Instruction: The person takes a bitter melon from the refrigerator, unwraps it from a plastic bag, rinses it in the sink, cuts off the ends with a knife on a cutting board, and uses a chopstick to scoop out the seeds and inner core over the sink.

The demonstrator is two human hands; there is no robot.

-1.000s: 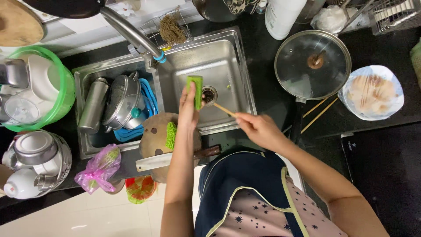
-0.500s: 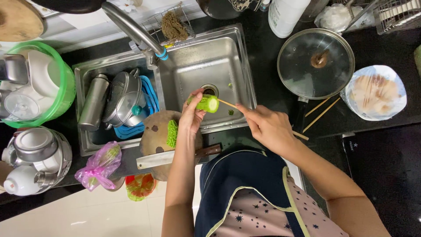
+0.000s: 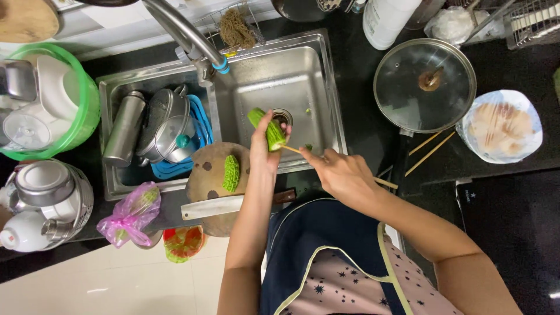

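Hidden: the far end of the chopstick disappears into the bitter gourd piece, and its near end is swallowed by the right hand; only a short pale stretch shows between them.
Cut off: the faucet runs out at the top edge, and so does the white bottle; the wire rack is clipped at the corner.
Hard to make out: the food under the plastic wrap on the covered bowl is a pale blur; what is in the pink bag cannot be told.
Left hand: the left hand curls round the lower end of the gourd piece, fingers and thumb closed on it, holding it over the sink near the drain.
Right hand: fingers bunched, pinching the chopstick, whose tip is pushed into the gourd's cut end.
Gourd: bright green, knobbly ridged skin, stubby cylinder, tilted.
Second piece: another gourd half lies on the round wooden cutting board, with a cleaver flat across the board's near edge.
Metals: steel sink, matte and scratched; steel flask and pots piled in the left basin.
Glass: a round lid with a brown knob rests on the black surface.
Wood: two loose chopsticks lie beside the lid.
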